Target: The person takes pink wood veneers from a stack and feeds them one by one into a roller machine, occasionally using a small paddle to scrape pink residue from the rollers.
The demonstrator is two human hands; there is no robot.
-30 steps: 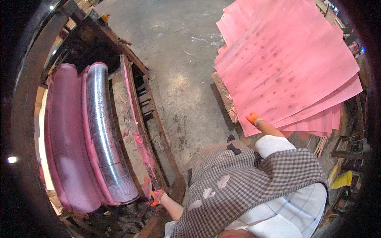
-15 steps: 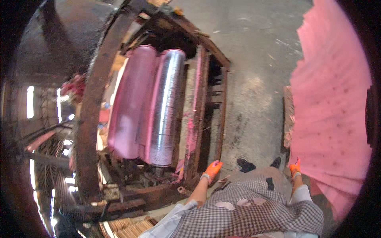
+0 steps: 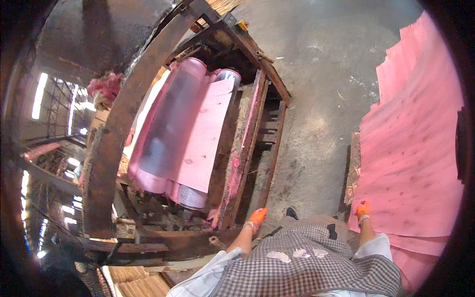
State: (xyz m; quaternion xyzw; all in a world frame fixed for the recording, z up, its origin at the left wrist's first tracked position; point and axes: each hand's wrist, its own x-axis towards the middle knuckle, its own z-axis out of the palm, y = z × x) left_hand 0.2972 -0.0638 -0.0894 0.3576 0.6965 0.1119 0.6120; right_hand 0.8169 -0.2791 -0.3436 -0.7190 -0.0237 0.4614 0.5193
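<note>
My left hand (image 3: 258,218), in an orange glove, hangs empty beside the near corner of the machine frame, its fingers curled together. My right hand (image 3: 362,210), gloved the same way, is closed near the edge of a stack of large pink sheets (image 3: 410,163); nothing shows in it, and I cannot tell whether it touches the stack. Left of me, a pink-stained roller (image 3: 168,123) and a metal roller (image 3: 190,198) lie side by side in the frame. A thin pink sheet with dark knots (image 3: 205,133) lies over the metal roller, covering most of it.
A heavy rusty frame (image 3: 247,148) surrounds the rollers, with a pink-smeared beam along its right side. Concrete floor (image 3: 316,99) runs between the frame and the stack. Brown thin sheets (image 3: 136,282) are piled at the lower left. A checked apron (image 3: 297,262) covers my front.
A pink sheet has come out over the metal roller, which was bare before. My view has shifted a little. Both hands stay low at my sides, still without anything visible in them.
</note>
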